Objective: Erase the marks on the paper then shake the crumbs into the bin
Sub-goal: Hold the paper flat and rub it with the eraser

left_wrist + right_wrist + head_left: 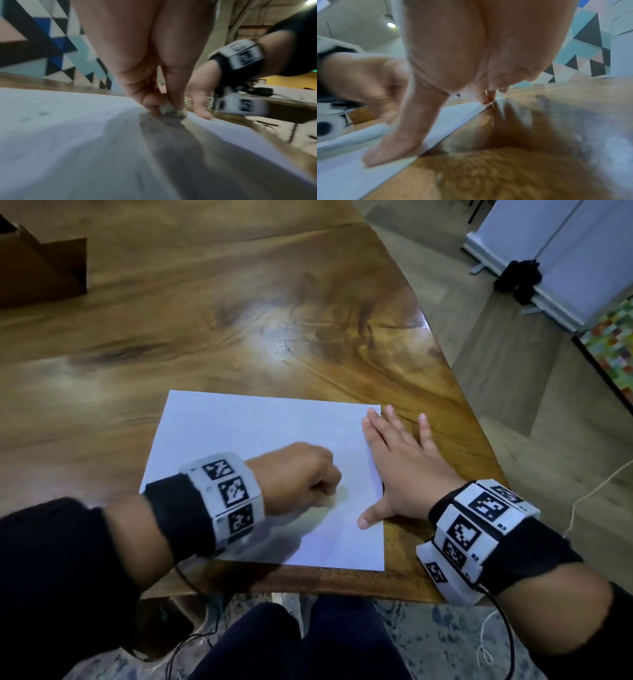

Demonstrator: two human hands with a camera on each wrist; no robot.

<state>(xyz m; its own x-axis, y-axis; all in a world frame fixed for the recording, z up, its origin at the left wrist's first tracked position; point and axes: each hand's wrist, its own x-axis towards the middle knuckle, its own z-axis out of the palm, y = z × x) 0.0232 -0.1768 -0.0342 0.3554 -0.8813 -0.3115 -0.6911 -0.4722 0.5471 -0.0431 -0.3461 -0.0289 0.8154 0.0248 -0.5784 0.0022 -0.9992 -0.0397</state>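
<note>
While the white paper (260, 446) lies flat near the front right corner of the wooden table (205, 320), a small grubby eraser (173, 110) sits pinched between the thumb and fingers of the left hand (298, 477), its underside touching the sheet toward the paper's near right part. That hand is curled into a fist, wrist low over the sheet, blurred. At the right, the right hand (407, 463) lies palm down with fingers spread straight, straddling the paper's right edge: thumb and two fingertips press on the sheet, the others rest on bare wood. A cardboard box (37, 272) stands at the far left.
</note>
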